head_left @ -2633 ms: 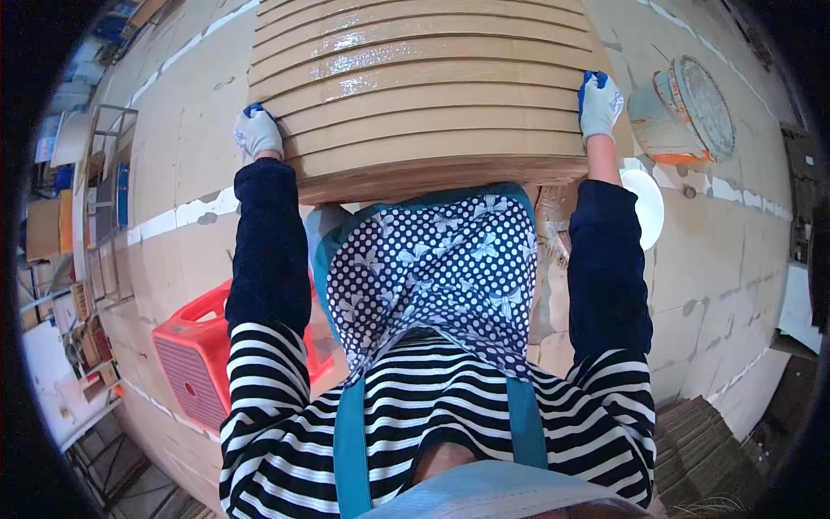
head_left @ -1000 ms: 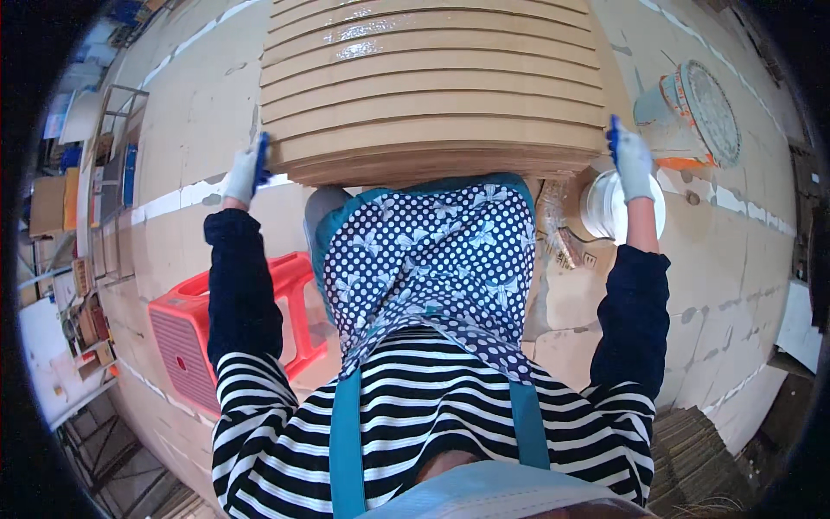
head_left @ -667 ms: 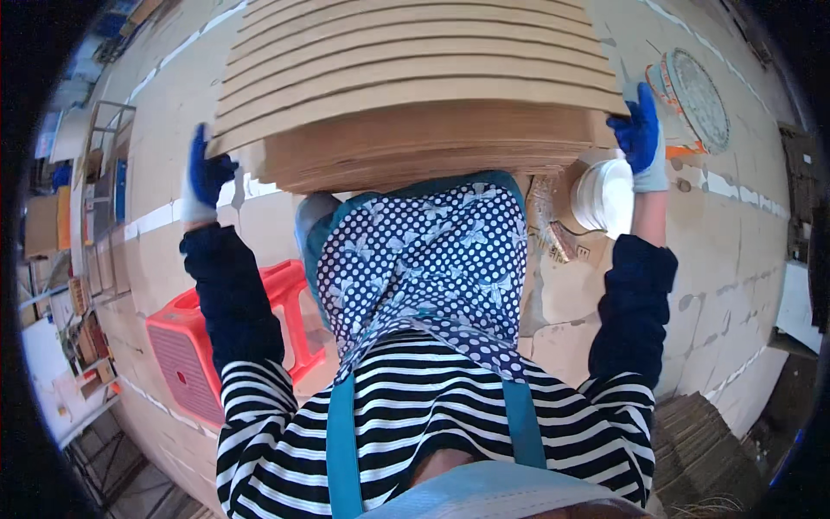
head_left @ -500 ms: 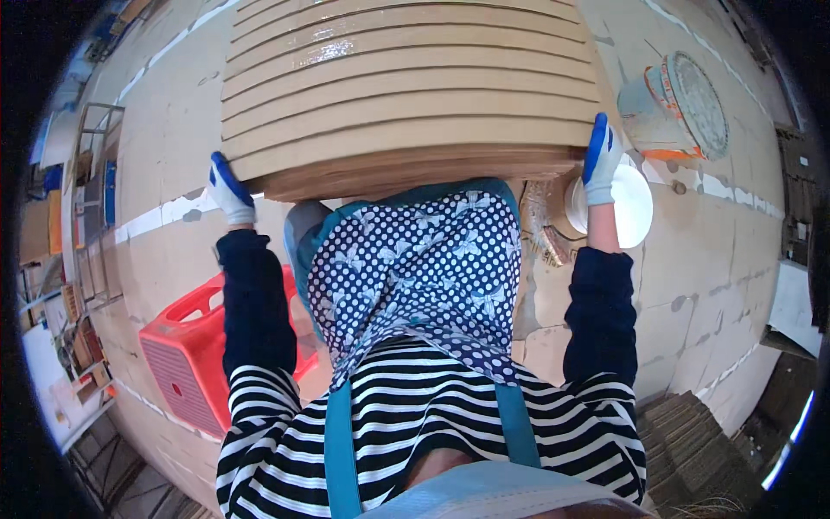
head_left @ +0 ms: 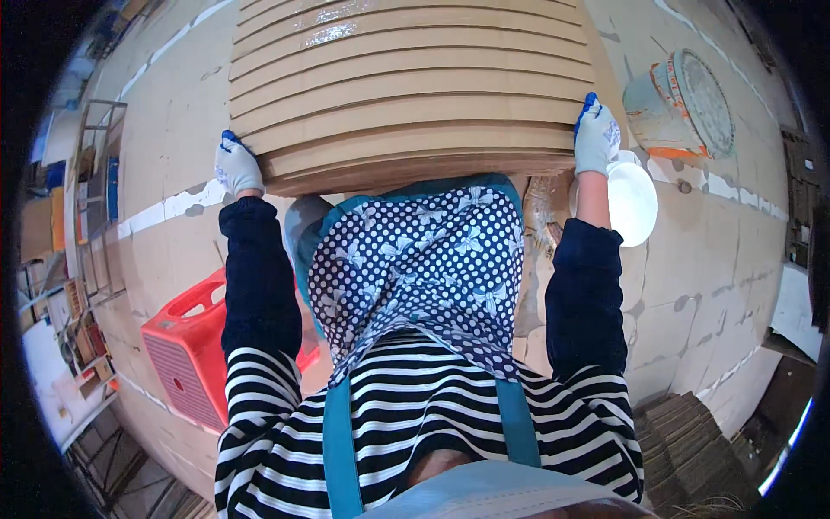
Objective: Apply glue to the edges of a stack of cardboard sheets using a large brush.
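A stack of brown cardboard sheets point(head_left: 406, 108) lies in front of me, fanned so that each sheet's near edge shows as a strip. My left hand point(head_left: 239, 168), in a white glove with blue fingertips, is closed at the left edge of the near sheets. My right hand point(head_left: 596, 138), gloved alike, grips the right edge of the near sheets. The fingers under or behind the edges are partly hidden. How many sheets the hands hold, I cannot tell. My polka-dot apron point(head_left: 415, 259) is close against the stack's near side.
A red plastic stool point(head_left: 186, 363) stands on the floor at my left. On the right are a white round tub point(head_left: 634, 206) and a stained bucket point(head_left: 683, 104) lying tilted. More cardboard point(head_left: 692, 450) is piled at the lower right. A metal rack point(head_left: 95, 190) stands far left.
Both hands have moved slightly away from me along the stack's sides and inward. Their fingers have gone from stretched along the edges to curled onto them. The near sheets have shifted slightly.
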A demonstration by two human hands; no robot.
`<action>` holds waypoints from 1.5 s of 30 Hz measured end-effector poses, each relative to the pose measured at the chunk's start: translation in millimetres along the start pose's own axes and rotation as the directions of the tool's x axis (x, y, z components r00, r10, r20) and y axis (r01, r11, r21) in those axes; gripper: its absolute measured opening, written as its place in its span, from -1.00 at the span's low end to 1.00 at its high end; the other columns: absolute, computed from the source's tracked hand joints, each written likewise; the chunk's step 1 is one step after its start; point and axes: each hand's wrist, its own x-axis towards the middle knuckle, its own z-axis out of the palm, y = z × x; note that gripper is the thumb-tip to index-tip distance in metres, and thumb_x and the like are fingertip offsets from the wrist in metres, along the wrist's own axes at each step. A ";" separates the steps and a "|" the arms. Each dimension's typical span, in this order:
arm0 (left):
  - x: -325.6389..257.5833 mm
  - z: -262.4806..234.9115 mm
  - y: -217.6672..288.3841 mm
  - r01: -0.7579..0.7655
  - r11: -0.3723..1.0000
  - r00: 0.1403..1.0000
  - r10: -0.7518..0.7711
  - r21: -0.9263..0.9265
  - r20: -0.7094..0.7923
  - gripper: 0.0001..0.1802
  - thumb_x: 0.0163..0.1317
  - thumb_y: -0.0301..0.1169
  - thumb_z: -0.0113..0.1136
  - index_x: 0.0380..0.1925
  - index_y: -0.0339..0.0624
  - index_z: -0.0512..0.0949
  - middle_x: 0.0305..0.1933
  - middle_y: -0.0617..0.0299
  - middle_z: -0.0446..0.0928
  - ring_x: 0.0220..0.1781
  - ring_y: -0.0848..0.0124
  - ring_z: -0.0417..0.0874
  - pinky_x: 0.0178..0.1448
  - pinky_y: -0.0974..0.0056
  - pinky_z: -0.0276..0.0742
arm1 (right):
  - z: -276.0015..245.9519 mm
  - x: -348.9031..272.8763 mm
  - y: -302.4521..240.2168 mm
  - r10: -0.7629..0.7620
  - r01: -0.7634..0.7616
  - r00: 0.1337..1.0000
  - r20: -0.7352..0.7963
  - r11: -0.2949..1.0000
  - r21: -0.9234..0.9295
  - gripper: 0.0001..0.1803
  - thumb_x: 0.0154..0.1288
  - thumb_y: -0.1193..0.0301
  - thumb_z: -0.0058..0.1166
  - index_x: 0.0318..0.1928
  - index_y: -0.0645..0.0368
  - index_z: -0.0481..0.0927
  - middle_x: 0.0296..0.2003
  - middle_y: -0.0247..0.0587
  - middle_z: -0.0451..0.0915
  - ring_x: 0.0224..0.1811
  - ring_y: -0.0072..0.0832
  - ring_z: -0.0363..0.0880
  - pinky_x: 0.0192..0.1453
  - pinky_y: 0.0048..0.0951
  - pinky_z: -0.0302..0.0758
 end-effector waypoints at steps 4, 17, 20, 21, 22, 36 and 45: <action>-13.1 -3.7 7.8 -0.008 1.000 0.999 0.008 0.018 -0.047 -0.49 0.29 -0.11 -0.28 -0.41 -0.31 0.55 -0.38 -0.16 0.54 -0.28 -0.11 0.53 -0.22 -0.01 0.37 | -1.1 -0.1 4.9 -0.039 0.039 0.997 -0.061 0.999 -0.007 -0.48 0.29 0.05 -0.33 -0.30 0.20 0.59 -0.32 0.08 0.57 -0.22 -0.03 0.53 -0.13 -0.12 0.41; 31.2 -34.7 -37.5 -0.628 0.708 0.773 0.521 0.322 0.363 -0.61 0.25 -0.16 -0.11 -0.19 -0.24 0.51 -0.47 -0.09 0.53 -0.35 0.00 0.57 -0.31 0.05 0.43 | -23.1 13.7 35.3 0.148 -0.264 0.952 0.267 0.838 0.477 -0.43 0.31 -0.02 -0.37 -0.40 0.15 0.58 -0.46 0.04 0.58 -0.41 -0.09 0.56 -0.27 -0.10 0.43; 41.4 -45.4 -59.3 -0.018 1.000 0.805 0.021 -0.011 0.593 -0.63 0.22 -0.23 -0.05 -0.02 -0.14 0.42 -0.48 -0.05 0.52 -0.44 0.06 0.57 -0.41 0.09 0.45 | -31.3 8.7 51.7 -0.015 -0.081 0.949 0.315 0.953 0.290 -0.40 0.29 -0.08 -0.35 -0.40 0.17 0.56 -0.55 0.00 0.55 -0.51 -0.16 0.55 -0.37 -0.14 0.44; 39.3 -48.5 -64.1 0.353 0.930 0.653 -0.168 -0.101 0.738 -0.59 0.21 -0.27 -0.02 0.06 -0.09 0.37 -0.49 -0.03 0.52 -0.48 0.08 0.57 -0.46 0.12 0.45 | -32.7 4.8 54.1 -0.084 0.019 0.933 0.349 0.982 0.186 -0.38 0.28 -0.11 -0.35 -0.40 0.18 0.56 -0.60 -0.02 0.54 -0.56 -0.19 0.54 -0.42 -0.17 0.44; 35.8 -49.9 -68.6 0.358 0.928 0.656 -0.174 -0.099 0.734 -0.59 0.21 -0.27 -0.02 0.06 -0.09 0.37 -0.49 -0.03 0.52 -0.48 0.08 0.57 -0.46 0.12 0.45 | -28.6 0.2 52.7 -0.092 0.025 0.931 0.353 0.982 0.189 -0.38 0.28 -0.11 -0.35 -0.40 0.18 0.56 -0.60 -0.02 0.54 -0.56 -0.19 0.54 -0.42 -0.17 0.44; 8.7 -9.7 -63.6 -0.353 0.822 0.913 0.408 -0.447 0.028 -0.59 0.20 -0.44 0.03 0.09 -0.17 0.37 -0.28 0.03 0.56 -0.23 0.27 0.57 -0.10 0.31 0.47 | -3.2 -24.3 37.9 -0.105 0.246 0.959 -0.263 0.769 0.589 -0.37 0.32 -0.03 -0.30 -0.32 0.36 0.57 -0.39 -0.04 0.61 -0.39 -0.32 0.56 -0.23 -0.35 0.45; -7.6 7.7 -6.8 -0.042 0.997 0.998 0.039 -0.057 -0.047 -0.57 0.29 -0.15 -0.13 -0.25 -0.30 0.57 -0.30 -0.02 0.59 -0.24 0.17 0.58 -0.11 0.17 0.41 | 2.7 -13.5 8.6 -0.059 0.079 0.987 -0.151 0.988 0.133 -0.57 0.30 0.17 -0.25 -0.44 0.26 0.53 -0.45 0.09 0.55 -0.40 -0.09 0.53 -0.27 -0.21 0.42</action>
